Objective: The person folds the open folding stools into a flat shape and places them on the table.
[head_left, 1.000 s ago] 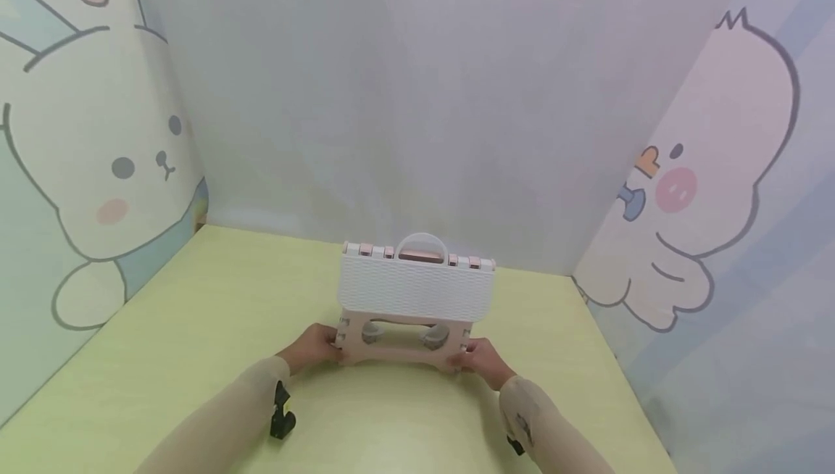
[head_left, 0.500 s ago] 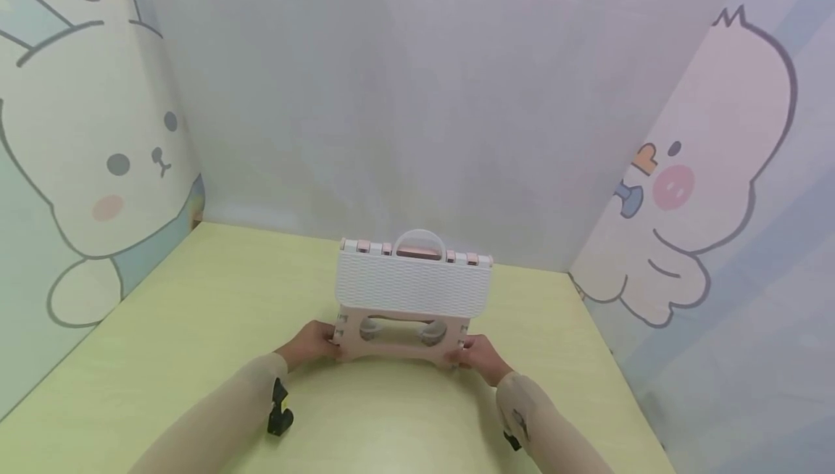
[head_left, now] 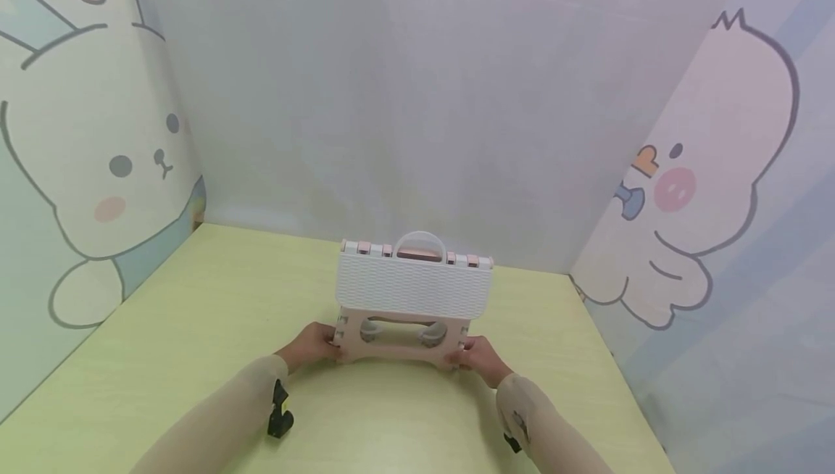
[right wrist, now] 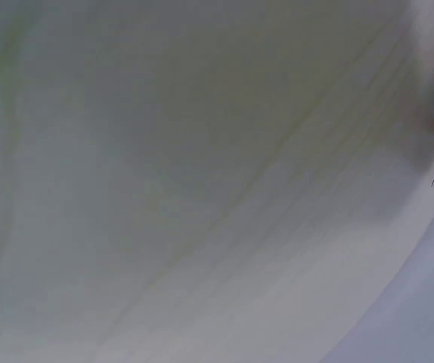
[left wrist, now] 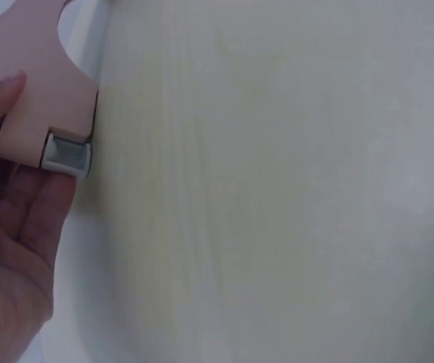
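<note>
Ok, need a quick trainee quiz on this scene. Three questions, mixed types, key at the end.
1. Multiple choice: which part of the pink-and-white item do the left hand and right hand grip?
A) the arched handle
B) the pink lower frame
C) the top edge of the white panel

2. True or false: the cartoon rabbit is on the right side of the head view.

3. Short answer: which wrist view shows more of its own hand?

Key:
1. B, one hand at each side of it.
2. False; the cartoon rabbit is on the left.
3. The left wrist view; the right one shows only a sliver of hand at its edge.
</note>
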The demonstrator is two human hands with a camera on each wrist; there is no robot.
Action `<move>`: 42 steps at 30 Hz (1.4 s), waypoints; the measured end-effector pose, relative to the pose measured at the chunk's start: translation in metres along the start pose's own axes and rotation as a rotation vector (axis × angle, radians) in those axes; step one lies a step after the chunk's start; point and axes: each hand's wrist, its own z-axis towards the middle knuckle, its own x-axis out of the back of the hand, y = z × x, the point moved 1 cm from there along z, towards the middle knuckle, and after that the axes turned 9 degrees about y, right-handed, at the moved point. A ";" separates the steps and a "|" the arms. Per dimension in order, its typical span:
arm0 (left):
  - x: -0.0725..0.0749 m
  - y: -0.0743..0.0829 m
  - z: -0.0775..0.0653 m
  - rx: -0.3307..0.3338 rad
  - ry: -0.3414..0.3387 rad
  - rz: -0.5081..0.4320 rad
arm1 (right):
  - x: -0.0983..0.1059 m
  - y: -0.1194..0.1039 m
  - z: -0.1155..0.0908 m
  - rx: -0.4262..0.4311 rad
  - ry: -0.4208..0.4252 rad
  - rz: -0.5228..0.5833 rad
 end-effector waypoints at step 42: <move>0.001 0.000 0.000 -0.052 -0.018 -0.022 | 0.001 -0.002 0.002 0.005 0.003 -0.020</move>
